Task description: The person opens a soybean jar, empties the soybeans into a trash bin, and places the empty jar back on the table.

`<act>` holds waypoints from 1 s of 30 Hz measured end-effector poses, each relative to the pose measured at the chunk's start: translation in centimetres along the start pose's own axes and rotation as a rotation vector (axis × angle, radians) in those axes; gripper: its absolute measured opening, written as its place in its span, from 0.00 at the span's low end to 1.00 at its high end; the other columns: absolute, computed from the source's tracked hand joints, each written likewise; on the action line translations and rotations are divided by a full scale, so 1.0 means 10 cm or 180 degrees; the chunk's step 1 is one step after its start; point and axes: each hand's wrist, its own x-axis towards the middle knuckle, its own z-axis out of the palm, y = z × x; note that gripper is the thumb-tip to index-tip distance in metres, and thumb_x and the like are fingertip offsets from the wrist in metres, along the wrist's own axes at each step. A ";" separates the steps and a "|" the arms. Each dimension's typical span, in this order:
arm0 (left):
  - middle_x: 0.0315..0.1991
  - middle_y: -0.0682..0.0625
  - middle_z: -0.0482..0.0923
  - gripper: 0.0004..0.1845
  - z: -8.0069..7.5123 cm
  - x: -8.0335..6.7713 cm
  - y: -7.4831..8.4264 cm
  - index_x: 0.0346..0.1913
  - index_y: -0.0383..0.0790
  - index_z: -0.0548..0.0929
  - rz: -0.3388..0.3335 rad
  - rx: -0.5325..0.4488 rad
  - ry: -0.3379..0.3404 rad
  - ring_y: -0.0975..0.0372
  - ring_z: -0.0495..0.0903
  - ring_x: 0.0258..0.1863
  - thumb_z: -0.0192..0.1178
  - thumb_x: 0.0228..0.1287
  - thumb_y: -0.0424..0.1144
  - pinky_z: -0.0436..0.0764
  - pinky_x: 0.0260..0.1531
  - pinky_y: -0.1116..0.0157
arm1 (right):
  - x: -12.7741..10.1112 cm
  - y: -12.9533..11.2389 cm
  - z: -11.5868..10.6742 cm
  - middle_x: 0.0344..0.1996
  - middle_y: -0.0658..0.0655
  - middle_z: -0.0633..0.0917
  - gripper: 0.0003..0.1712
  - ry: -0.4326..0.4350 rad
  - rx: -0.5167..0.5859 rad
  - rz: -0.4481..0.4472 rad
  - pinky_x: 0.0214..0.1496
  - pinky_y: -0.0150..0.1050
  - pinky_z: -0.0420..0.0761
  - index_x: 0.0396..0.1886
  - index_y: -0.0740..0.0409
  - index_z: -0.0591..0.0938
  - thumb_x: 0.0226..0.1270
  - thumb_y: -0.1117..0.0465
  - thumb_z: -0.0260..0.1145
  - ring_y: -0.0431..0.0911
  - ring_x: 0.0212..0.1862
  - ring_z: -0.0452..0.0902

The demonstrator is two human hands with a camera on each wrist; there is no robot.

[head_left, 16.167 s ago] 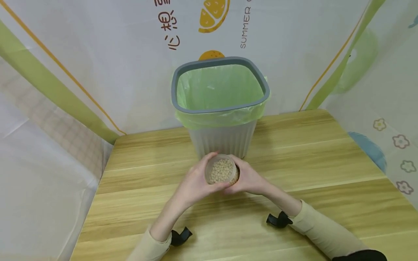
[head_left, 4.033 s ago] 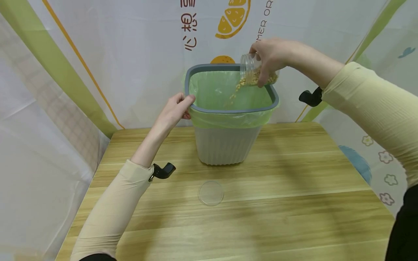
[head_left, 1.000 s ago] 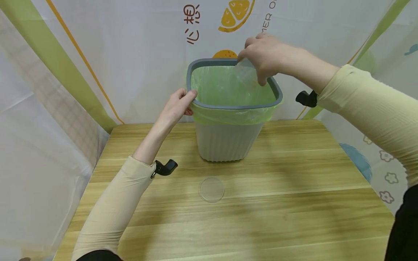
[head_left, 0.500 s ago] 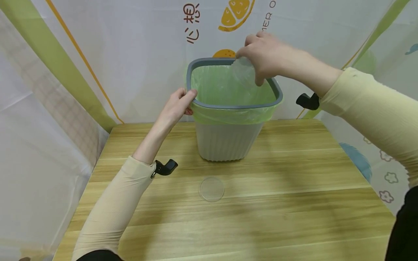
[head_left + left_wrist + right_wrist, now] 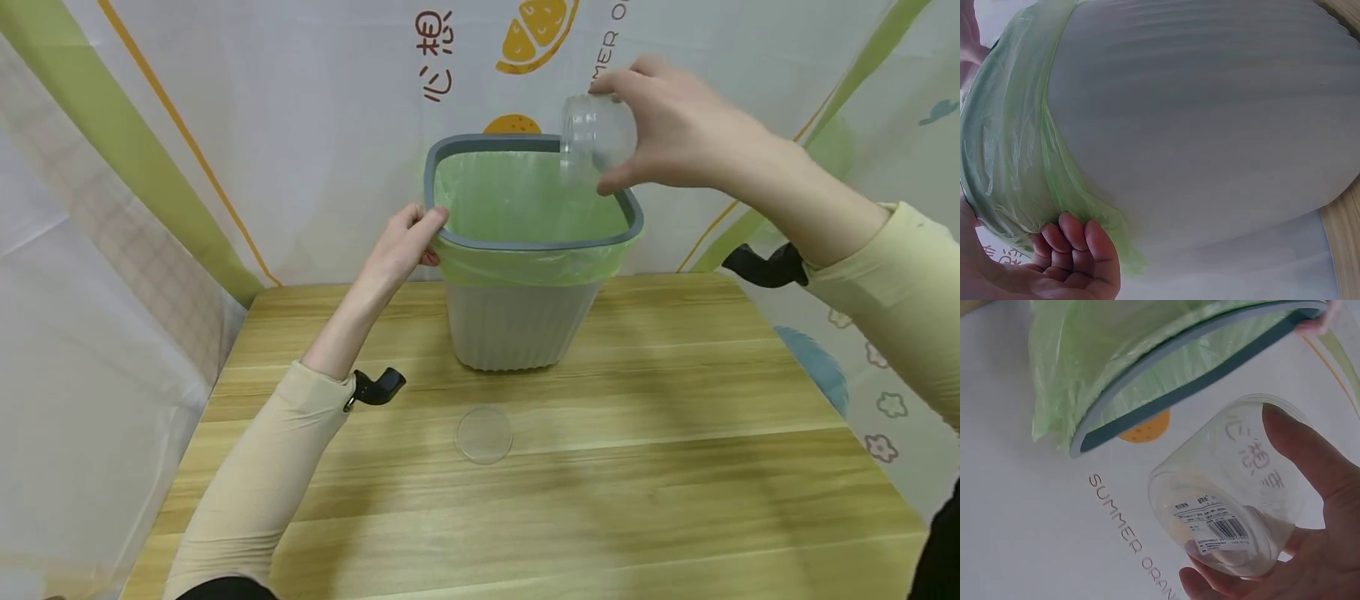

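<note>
Clear jar held over lined bin

Fingers and thumb of the right hand (image 5: 678, 125) wrap a clear plastic jar (image 5: 596, 137), which lies tilted on its side above the far right corner of the waste bin (image 5: 517, 333). The jar looks empty in both views that show it. From the right wrist camera its round body (image 5: 1235, 512) shows a small printed label with a barcode on the base, the thumb lying along its upper side and the fingertips curling in beneath it. The mouth of the jar points toward the bin's opening.

The left hand (image 5: 401, 246) grips the near left corner of the bin's grey rim (image 5: 525, 246), thumb on top and fingers curled under the edge. The left wrist camera shows those fingers (image 5: 1075, 240) tucked against the green bag (image 5: 1010, 156) where it folds down over the ribbed pale wall of the bin.

The bin stands upright near the back of a wooden table (image 5: 675, 467), its green liner open. A round clear lid (image 5: 484, 435) lies flat on the table in front of the bin, well apart from both hands. Printed white sheeting (image 5: 300, 100) with an orange-slice picture hangs behind the bin.
</note>
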 end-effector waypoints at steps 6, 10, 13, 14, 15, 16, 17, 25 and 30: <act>0.31 0.52 0.68 0.21 -0.05 0.00 -0.02 0.33 0.44 0.66 -0.0022 -0.0015 0.0026 0.58 0.79 0.36 0.49 0.75 0.58 0.82 0.46 0.63 | -0.27 0.11 -0.04 0.71 0.67 0.72 0.58 0.0252 0.0295 0.0123 0.63 0.64 0.70 0.80 0.56 0.61 0.53 0.48 0.81 0.65 0.65 0.68; 0.30 0.52 0.67 0.22 -0.08 0.00 -0.03 0.33 0.44 0.66 -0.0032 -0.0015 0.0017 0.57 0.79 0.36 0.49 0.75 0.58 0.82 0.46 0.63 | -0.47 0.21 0.01 0.70 0.63 0.74 0.59 0.0431 0.0592 0.0339 0.60 0.62 0.69 0.79 0.50 0.64 0.50 0.45 0.84 0.62 0.65 0.70; 0.28 0.52 0.67 0.22 -0.09 0.00 -0.03 0.32 0.44 0.66 -0.0033 -0.0029 0.0011 0.57 0.79 0.37 0.49 0.75 0.58 0.82 0.46 0.63 | -0.64 0.28 0.09 0.72 0.55 0.74 0.59 0.0538 0.0937 0.0591 0.65 0.63 0.68 0.78 0.40 0.65 0.47 0.45 0.85 0.63 0.70 0.70; 0.28 0.52 0.67 0.22 -0.09 -0.01 -0.03 0.32 0.44 0.66 -0.0031 -0.0030 0.0016 0.57 0.79 0.37 0.49 0.75 0.58 0.82 0.46 0.63 | -0.69 0.30 0.12 0.73 0.51 0.74 0.57 0.0576 0.1095 0.0657 0.68 0.62 0.67 0.77 0.37 0.66 0.47 0.46 0.86 0.63 0.71 0.69; 0.28 0.52 0.67 0.22 -0.10 -0.01 -0.02 0.32 0.44 0.66 -0.0033 -0.0031 0.0018 0.57 0.79 0.36 0.49 0.75 0.58 0.82 0.46 0.63 | -0.74 0.32 0.15 0.73 0.47 0.75 0.55 0.0598 0.1261 0.0738 0.70 0.59 0.67 0.75 0.34 0.67 0.47 0.47 0.86 0.62 0.72 0.68; 0.28 0.53 0.68 0.22 -0.10 -0.01 -0.03 0.32 0.44 0.66 -0.0038 -0.0030 0.0019 0.57 0.79 0.36 0.49 0.75 0.58 0.82 0.46 0.64 | -0.80 0.34 0.19 0.73 0.43 0.75 0.54 0.0624 0.1455 0.0802 0.72 0.55 0.67 0.74 0.32 0.68 0.48 0.49 0.86 0.60 0.73 0.67; 0.28 0.53 0.68 0.22 -0.09 -0.01 -0.03 0.32 0.44 0.66 -0.0037 -0.0028 0.0022 0.57 0.79 0.36 0.49 0.75 0.58 0.82 0.46 0.64 | -0.86 0.36 0.24 0.72 0.41 0.76 0.52 0.0662 0.1622 0.0815 0.72 0.47 0.68 0.73 0.32 0.69 0.48 0.51 0.86 0.56 0.71 0.69; 0.27 0.54 0.67 0.22 -0.08 0.01 -0.04 0.32 0.44 0.66 -0.0048 -0.0037 0.0037 0.57 0.79 0.36 0.49 0.75 0.59 0.82 0.46 0.64 | -1.26 0.44 0.77 0.60 0.56 0.85 0.47 0.1074 0.3584 -0.0269 0.60 0.25 0.78 0.68 0.64 0.72 0.45 0.89 0.72 0.45 0.61 0.80; 0.27 0.53 0.67 0.22 -0.09 0.01 -0.04 0.33 0.44 0.67 -0.0027 -0.0025 0.0018 0.57 0.79 0.36 0.49 0.75 0.59 0.82 0.46 0.64 | -1.33 0.41 1.19 0.61 0.59 0.84 0.44 0.0778 0.3925 -0.0472 0.64 0.27 0.79 0.66 0.70 0.70 0.46 0.90 0.70 0.45 0.62 0.81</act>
